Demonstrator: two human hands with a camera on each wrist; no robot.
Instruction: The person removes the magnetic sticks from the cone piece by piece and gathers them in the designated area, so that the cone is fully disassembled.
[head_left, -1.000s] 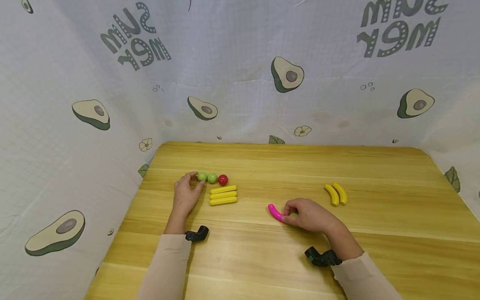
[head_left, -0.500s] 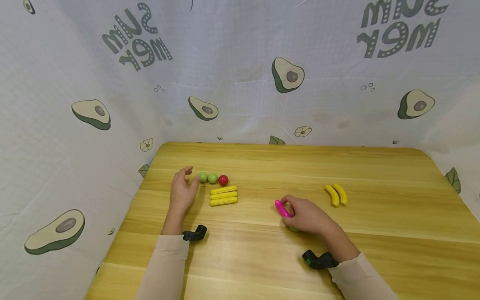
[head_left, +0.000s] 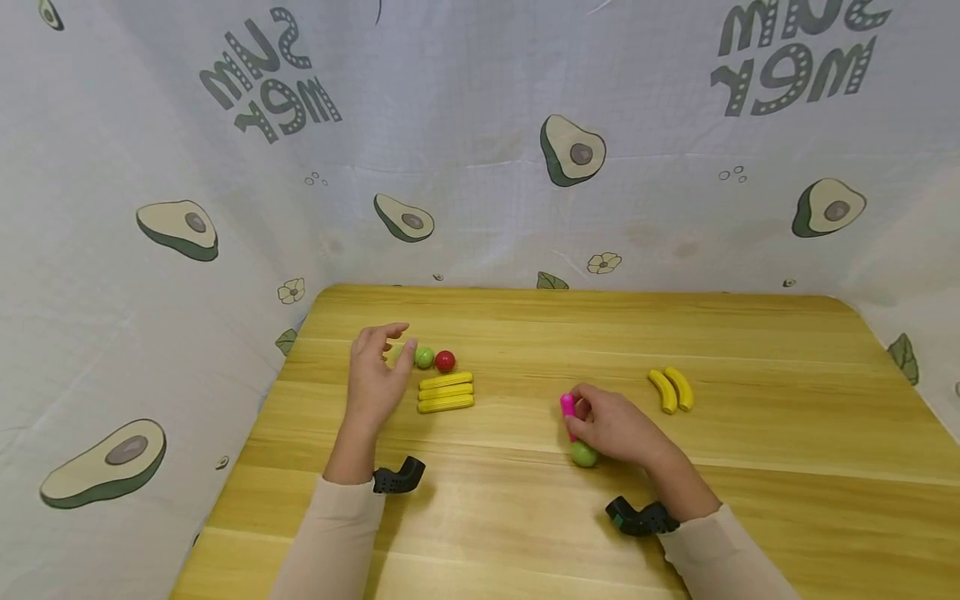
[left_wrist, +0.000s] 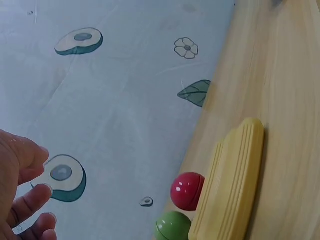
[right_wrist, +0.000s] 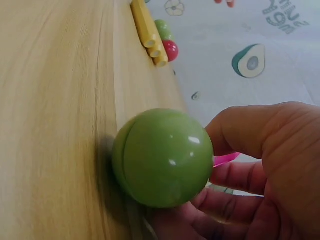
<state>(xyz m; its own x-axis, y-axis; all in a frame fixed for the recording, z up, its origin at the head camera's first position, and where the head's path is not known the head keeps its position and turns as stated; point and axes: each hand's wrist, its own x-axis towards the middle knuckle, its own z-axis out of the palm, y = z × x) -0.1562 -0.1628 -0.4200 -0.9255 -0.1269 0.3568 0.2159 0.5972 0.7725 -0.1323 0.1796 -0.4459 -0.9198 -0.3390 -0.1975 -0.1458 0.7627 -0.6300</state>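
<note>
My right hand (head_left: 618, 427) pinches a glossy pink curved stick (head_left: 567, 406) between thumb and fingers, with part of it hidden behind them. Right beside those fingertips a green ball (head_left: 583, 454) sits on the table; it fills the middle of the right wrist view. My left hand (head_left: 377, 377) hovers at the left with fingers loosely bent and nothing in them. Behind it one green ball (head_left: 397, 354) is partly covered, and another green ball (head_left: 424, 357) and a red ball (head_left: 445, 361) continue the row.
Several ridged yellow sticks, like toy corn cobs (head_left: 446, 392), lie side by side in front of the row of balls. Two small toy bananas (head_left: 671, 389) rest farther right on the wooden table (head_left: 517, 517). A printed curtain (head_left: 480, 208) hangs behind the table.
The right hand has turned the pink stick from slanting to nearly upright in the head view, and the green ball beside it has come into sight. The left hand has drawn off the green balls and lifted.
</note>
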